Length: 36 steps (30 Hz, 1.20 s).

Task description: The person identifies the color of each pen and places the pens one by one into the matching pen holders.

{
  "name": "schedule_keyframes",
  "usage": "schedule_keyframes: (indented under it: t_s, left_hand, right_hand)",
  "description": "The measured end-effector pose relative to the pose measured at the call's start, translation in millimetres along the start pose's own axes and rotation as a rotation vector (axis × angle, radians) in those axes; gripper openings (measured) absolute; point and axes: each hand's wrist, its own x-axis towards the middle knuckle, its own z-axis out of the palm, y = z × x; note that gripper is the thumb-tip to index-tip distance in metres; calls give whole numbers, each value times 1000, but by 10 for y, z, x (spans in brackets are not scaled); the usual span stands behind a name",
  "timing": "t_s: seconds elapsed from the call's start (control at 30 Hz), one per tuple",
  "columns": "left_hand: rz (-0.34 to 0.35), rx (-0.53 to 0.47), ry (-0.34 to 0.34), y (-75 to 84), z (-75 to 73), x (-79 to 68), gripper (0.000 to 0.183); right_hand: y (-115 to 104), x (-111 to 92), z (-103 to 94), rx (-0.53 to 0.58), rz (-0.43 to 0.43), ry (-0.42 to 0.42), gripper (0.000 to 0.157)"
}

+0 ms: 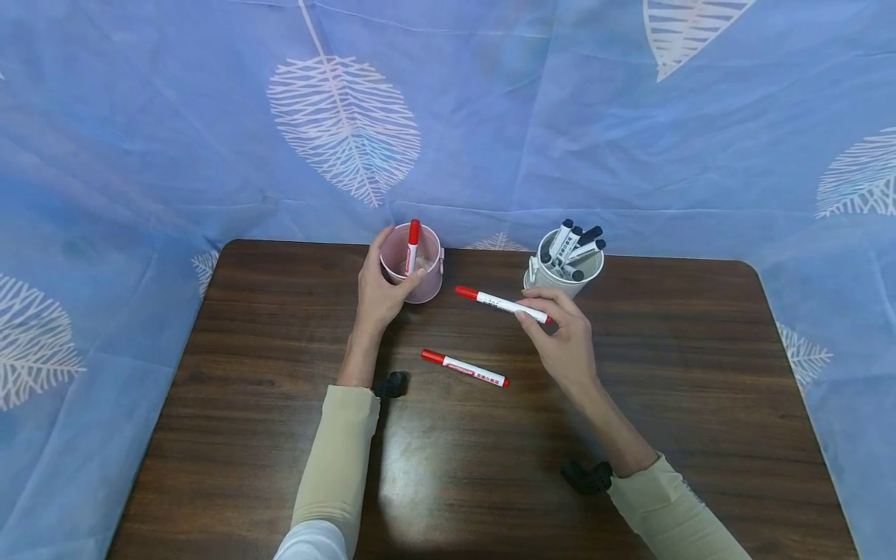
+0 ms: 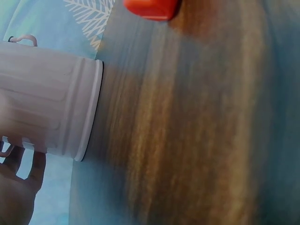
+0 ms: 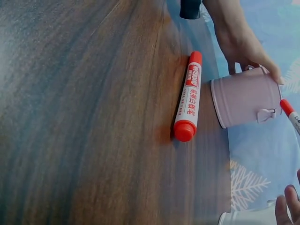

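My left hand (image 1: 381, 292) grips the pink bucket (image 1: 430, 288) at the back of the table, fingers on its far left side and thumb at the front rim. One red-capped marker (image 1: 413, 241) stands inside that bucket. Between thumb and fingers of my right hand (image 1: 563, 334) is a second red marker (image 1: 504, 303), held by its rear end, its red cap pointing left toward the bucket. A third red whiteboard marker (image 1: 465, 368) lies on the table below it. In the right wrist view this lying marker (image 3: 190, 96) shows clearly, while the held one is partly cut off.
A white bucket (image 1: 539, 278) with several black-capped markers (image 1: 572, 245) stands behind my right hand. The dark wooden table (image 1: 266, 435) meets a blue leaf-patterned cloth (image 1: 476, 117) at its back edge. Black wrist cameras (image 1: 588, 477) sit on both wrists.
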Motion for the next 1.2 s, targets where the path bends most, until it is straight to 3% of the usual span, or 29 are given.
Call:
schedule_keyframes:
  t_s: [0.47, 0.87, 1.03, 1.2]
  left_hand:
    - [-8, 6, -3, 10, 14, -8, 84]
    - [9, -12, 20, -2, 10, -4, 85]
    - [15, 2, 13, -18, 15, 4, 86]
    - [30, 1, 18, -36, 17, 2, 86]
  right_hand:
    - [-89, 156, 17, 35, -29, 31, 18]
    - [-613, 435, -31, 48, -96, 29, 15]
    - [-601, 481, -5, 58, -120, 32, 12]
    - [-363, 523, 99, 82, -125, 22, 13]
